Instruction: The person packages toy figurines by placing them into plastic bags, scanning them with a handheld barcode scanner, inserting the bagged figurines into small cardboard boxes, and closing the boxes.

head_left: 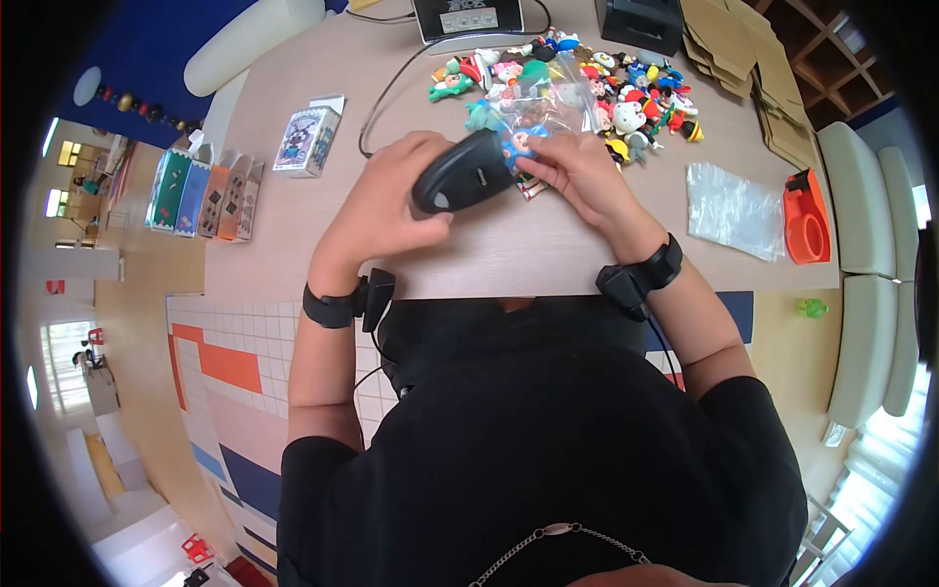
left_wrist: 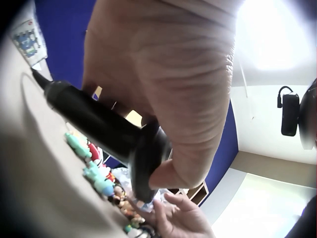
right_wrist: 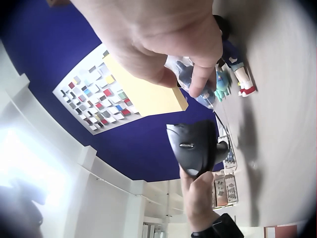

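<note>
Above a pale table (head_left: pixel 509 262), a left hand (head_left: pixel 383 201) is gripping a black scanner (head_left: pixel 466 178) while a right hand (head_left: pixel 594 178) is pinching a blue toy (head_left: pixel 521 142) just before it, near heaped toys (head_left: pixel 631 112), seemingly keeping both lined up.

From above the left bare hand (head_left: pixel 386 201) and right bare hand (head_left: pixel 592 186), the head view is aimed forward and down. Each hand is filmed closely from its wrist, with the other beyond; the black, rounded plastic scanner (head_left: pixel 465 176) is shared by all three.
</note>
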Demonstrator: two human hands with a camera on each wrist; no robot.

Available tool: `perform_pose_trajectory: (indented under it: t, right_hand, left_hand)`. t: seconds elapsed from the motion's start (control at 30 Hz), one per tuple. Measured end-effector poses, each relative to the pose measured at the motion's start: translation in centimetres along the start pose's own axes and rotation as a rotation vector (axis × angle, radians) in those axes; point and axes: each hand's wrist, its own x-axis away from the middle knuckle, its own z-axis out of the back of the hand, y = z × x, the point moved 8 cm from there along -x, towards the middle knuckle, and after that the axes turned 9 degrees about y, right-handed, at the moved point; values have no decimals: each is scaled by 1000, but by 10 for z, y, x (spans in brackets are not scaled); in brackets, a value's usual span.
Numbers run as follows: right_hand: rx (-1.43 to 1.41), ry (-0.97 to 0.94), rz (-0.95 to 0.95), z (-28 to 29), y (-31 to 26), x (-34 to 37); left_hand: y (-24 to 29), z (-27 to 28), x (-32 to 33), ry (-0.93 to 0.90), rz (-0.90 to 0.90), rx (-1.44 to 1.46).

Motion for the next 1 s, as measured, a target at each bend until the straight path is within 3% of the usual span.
perform_pose_trajectory:
  t: [0.07, 0.13, 0.3, 0.6, 0.7, 0.77, 0.87, 0.97, 1.0]
  right_hand:
    - [70, 26, -28, 2, 5, -1]
    - [139, 56, -55, 1, 6, 2]
    - [129, 155, 205, -4, -17, 9]
    - [-17, 122, 232, 10, -23, 0]
    - [-171, 52, 236, 5, -27, 2]
    - [-328, 29, 127, 6, -19, -3]
    - [-200, 105, 207, 13, -16, -2]
    - [-37, 118, 262, 16, -14, -1]
    - [-51, 110, 254, 15, -13, -1]
  left_hand:
    - [8, -2, -4, -16, -25, 22]
    - [5, -12, -2, -150, 11, -41]
    - [-11, -11, 0, -72, 68, 20]
    - [-34, -19, 9, -68, 87, -94]
    - [-33, -20, 10, -50, 82, -111]
    - [-31, -18, 11, -30, 83, -115]
    - [-34, -17, 18, -53, 128, -113]
    - [-33, 12, 28, 90, 71, -230]
    - [-32, 36, 32, 229, 75, -327]
